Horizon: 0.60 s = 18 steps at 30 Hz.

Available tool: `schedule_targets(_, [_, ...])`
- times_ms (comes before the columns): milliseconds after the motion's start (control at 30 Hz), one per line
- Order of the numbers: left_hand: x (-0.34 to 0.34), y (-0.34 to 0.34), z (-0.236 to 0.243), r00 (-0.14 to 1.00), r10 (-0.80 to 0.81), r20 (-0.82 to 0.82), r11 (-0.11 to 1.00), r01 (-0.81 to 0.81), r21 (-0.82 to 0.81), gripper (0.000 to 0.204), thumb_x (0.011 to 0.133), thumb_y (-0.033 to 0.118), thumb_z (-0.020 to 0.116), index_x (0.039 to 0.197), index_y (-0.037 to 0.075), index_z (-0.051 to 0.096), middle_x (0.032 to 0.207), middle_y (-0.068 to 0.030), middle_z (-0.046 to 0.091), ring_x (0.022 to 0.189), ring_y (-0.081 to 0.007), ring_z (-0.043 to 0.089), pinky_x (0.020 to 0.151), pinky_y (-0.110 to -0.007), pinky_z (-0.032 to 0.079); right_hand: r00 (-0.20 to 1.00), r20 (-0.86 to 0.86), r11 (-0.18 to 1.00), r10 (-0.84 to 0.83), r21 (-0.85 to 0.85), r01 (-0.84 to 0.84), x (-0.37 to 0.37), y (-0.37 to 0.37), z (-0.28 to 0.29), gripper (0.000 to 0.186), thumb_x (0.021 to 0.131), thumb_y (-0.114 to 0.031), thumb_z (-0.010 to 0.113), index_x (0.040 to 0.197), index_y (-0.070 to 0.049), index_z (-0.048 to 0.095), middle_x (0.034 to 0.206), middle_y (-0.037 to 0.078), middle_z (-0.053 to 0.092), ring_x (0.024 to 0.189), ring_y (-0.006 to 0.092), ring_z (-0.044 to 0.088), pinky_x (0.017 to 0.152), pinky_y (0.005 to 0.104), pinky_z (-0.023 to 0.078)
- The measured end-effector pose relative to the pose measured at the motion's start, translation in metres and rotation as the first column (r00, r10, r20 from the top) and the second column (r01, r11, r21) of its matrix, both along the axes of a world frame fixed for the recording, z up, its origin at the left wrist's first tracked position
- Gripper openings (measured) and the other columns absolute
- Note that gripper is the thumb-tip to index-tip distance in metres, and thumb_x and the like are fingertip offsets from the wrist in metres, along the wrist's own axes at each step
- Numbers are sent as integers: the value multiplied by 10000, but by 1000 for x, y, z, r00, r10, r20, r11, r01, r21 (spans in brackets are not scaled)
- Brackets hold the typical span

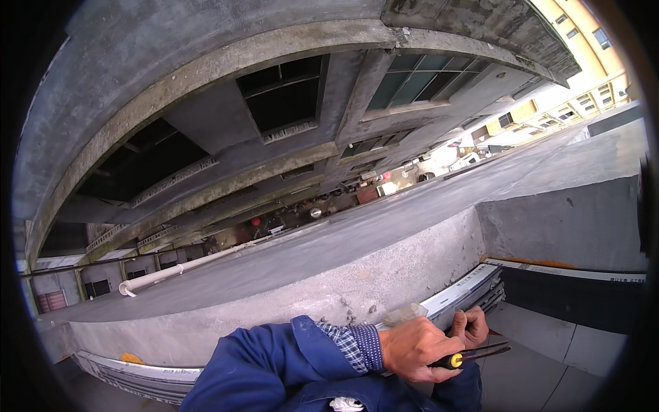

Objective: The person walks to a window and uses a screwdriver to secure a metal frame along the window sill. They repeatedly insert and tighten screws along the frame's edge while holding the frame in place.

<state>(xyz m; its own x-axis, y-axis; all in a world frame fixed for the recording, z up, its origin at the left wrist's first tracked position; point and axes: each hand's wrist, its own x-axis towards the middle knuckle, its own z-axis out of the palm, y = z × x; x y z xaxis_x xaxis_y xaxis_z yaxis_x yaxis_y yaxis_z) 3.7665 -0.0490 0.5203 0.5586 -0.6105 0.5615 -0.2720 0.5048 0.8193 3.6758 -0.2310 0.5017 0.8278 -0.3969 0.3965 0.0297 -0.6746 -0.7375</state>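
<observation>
- Left hand (415, 347): it reached in at 5 o'clock, back upward, from a blue work sleeve (254, 367) with checked and dotted cuffs (357, 343). Its fingers were curled narrow around a slim hand tool with a yellow-and-black end (456, 360).
- The slim tool lay between 4 and 5 o'clock; its two thin dark lengths pointed towards 3 o'clock from the hand.
- Right hand (473, 328): at 4 o'clock, it met or nearly met the left hand's fingertips. Its own fingers were bent close together; whether they pinched anything could not be told.
- Long white-and-silver metal window frame (463, 290): at 4 o'clock, it ran just beyond both hands along the foot of a rough grey concrete ledge (384, 275).
- Crumpled translucent piece (405, 314): at 5 o'clock, it sat just beside the left hand, on its 11 o'clock side.
- Grey floor tiles (542, 329): these spread at 4 o'clock, past the right hand.
- Orange-yellow foam (130, 358): a lump showed at 8 o'clock, near another stretch of pale metal frame (137, 374).
- Long white pipe (185, 268): it slanted at 8 o'clock, outside the ledge.
- Grey concrete building with dark windows (274, 89): it filled 10 to 1 o'clock, with a yellow building (580, 34) at 2 o'clock.
</observation>
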Motion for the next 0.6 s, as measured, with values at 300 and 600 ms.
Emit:
schedule_targets(300, [-1,2,1,1000,16,5,1000,-16,-5,253,877,198,779,1001,13,658,676,-98,604,552,-300,617,502,-380,473,999,-41,1000,15,21,-14,-6,0,2,374,930,-220,801,731,-45,536,627,44,489,551,129,413,513,292,313])
schedule_targets(600, [17,2,-5,991,49,121,995,-59,78,362,779,187,880,1003,-13,678,596,-59,582,464,-223,592,464,-324,457,999,-35,989,-12,144,17,-5,3,-21,326,962,-127,714,704,-37,538,619,64,531,532,132,478,503,320,363])
